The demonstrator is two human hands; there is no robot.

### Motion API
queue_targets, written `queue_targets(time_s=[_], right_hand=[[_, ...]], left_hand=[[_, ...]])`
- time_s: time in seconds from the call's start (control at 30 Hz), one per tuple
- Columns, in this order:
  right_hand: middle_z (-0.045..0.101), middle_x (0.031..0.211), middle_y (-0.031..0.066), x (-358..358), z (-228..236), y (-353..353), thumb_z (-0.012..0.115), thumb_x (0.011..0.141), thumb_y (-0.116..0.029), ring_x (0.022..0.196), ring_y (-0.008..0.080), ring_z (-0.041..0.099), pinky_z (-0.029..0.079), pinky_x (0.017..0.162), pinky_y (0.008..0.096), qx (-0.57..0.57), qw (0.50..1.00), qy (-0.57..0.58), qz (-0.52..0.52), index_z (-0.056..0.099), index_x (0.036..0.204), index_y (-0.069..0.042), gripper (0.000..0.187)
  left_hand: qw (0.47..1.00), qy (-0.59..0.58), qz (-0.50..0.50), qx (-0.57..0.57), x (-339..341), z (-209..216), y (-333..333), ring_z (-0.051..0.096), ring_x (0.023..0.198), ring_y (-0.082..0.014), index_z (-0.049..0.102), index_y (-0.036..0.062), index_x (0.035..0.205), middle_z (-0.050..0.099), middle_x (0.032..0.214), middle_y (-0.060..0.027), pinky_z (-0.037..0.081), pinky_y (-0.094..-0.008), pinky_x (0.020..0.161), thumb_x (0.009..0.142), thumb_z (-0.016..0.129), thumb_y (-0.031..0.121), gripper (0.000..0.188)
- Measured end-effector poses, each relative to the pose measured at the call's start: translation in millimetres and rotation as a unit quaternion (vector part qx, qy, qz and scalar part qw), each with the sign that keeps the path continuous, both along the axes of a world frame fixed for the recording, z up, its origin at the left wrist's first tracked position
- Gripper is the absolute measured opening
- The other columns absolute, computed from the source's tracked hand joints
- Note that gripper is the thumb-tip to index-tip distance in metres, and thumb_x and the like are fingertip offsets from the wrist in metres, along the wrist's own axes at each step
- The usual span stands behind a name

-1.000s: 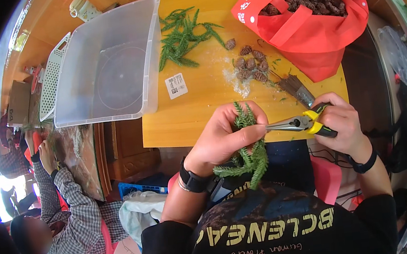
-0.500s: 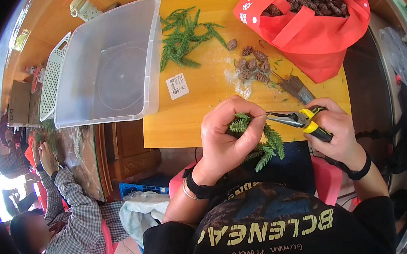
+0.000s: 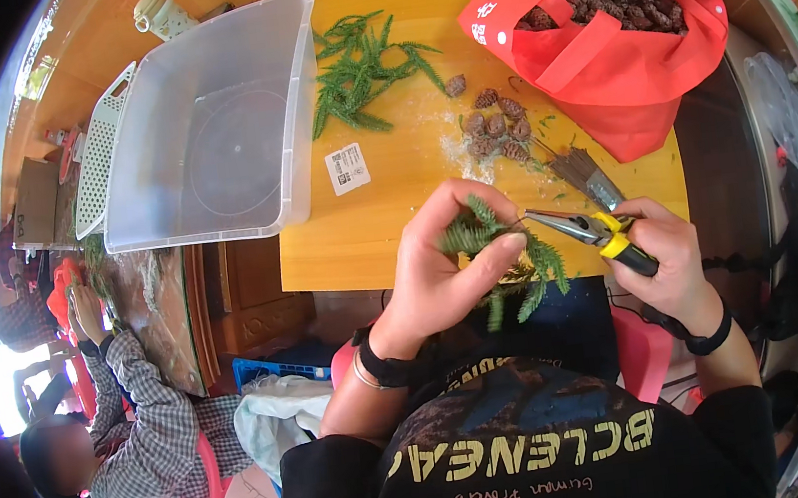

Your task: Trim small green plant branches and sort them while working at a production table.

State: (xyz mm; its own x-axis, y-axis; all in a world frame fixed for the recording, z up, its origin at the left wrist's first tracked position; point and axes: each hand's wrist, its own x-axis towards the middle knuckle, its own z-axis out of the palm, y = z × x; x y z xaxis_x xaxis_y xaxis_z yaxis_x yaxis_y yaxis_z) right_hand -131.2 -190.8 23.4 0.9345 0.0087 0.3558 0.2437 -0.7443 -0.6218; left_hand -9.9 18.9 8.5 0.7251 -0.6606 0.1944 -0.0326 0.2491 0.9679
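My left hand (image 3: 431, 270) is curled around a green artificial pine sprig (image 3: 545, 267), its thumb and fingers closed on it. Part of the sprig pokes up above the thumb, and more hangs below. Held in my right hand (image 3: 670, 252) are pliers (image 3: 569, 225) with yellow and black handles. Their narrow metal jaws point left and end close to my left fingertips; whether they grip anything I cannot tell. Beyond my hands, several brown pine cones (image 3: 497, 127) lie grouped on the yellow table (image 3: 379, 241). Beside them is a bundle of thin dark stems (image 3: 588, 178).
A clear plastic bin (image 3: 220, 232) stands at the left of the table, near loose green sprigs (image 3: 364, 74) and a white label (image 3: 348, 169). At the far right a red bag (image 3: 617, 86) holds many cones. A co-worker (image 3: 159, 434) sits at another table on the left.
The sprig has turned in my left hand, and more green shows above the thumb. The pliers' tips have drawn slightly up and right from my fingertips. The co-worker's hands have shifted a little.
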Motion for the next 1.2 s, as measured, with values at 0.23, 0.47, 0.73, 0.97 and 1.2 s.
queue_targets(time_s=[0.23,0.47,0.73,0.97,1.2], right_hand=[[0.045,0.056,0.0103,5,11,-6,0.067,0.063,0.001,0.068,0.0327,0.059,0.045,0.054,0.0350,-0.045,0.999,-0.003,0.002,0.043,0.058,-0.001,0.025],[0.048,0.058,0.0117,6,19,-10,0.068,0.062,0.000,0.067,0.0333,0.059,0.046,0.056,0.0355,-0.067,0.997,0.034,0.003,0.046,0.060,-0.001,0.023],[0.054,0.068,0.0182,7,47,-7,0.070,0.060,-0.003,0.066,0.0336,0.059,0.045,0.055,0.0336,-0.054,0.994,0.096,-0.017,0.050,0.063,0.000,0.021],[0.047,0.057,0.0126,9,55,-8,0.070,0.063,-0.004,0.060,0.0310,0.053,0.045,0.056,0.0360,-0.050,0.992,0.115,-0.014,0.049,0.061,-0.001,0.021],[0.043,0.055,0.0117,10,51,-7,0.070,0.063,-0.004,0.055,0.0319,0.048,0.049,0.066,0.0380,-0.063,0.995,0.077,0.008,0.047,0.060,-0.001,0.023]], left_hand=[[0.969,0.228,-0.074,-0.061,4,-1,8,0.060,0.087,-0.0190,0.045,0.0050,0.104,0.056,0.100,-0.0107,0.052,-0.0310,0.076,0.080,0.060,-0.002,0.029],[0.983,0.161,-0.082,-0.014,10,-7,11,0.061,0.091,-0.0151,0.048,0.0007,0.103,0.058,0.105,-0.0083,0.050,-0.0255,0.081,0.082,0.062,-0.002,0.026],[0.994,-0.077,-0.023,0.072,14,-9,11,0.056,0.074,-0.0065,0.058,0.0005,0.086,0.065,0.087,-0.0044,0.046,-0.0218,0.063,0.074,0.072,0.002,0.019],[0.984,-0.149,0.001,0.098,14,-3,8,0.060,0.074,-0.0138,0.065,0.0017,0.084,0.065,0.080,-0.0060,0.045,-0.0250,0.068,0.068,0.074,0.002,0.019],[0.991,-0.126,-0.006,0.053,6,-13,0,0.055,0.086,-0.0126,0.055,0.0010,0.091,0.054,0.096,-0.0084,0.046,-0.0223,0.070,0.067,0.073,-0.003,0.031]])
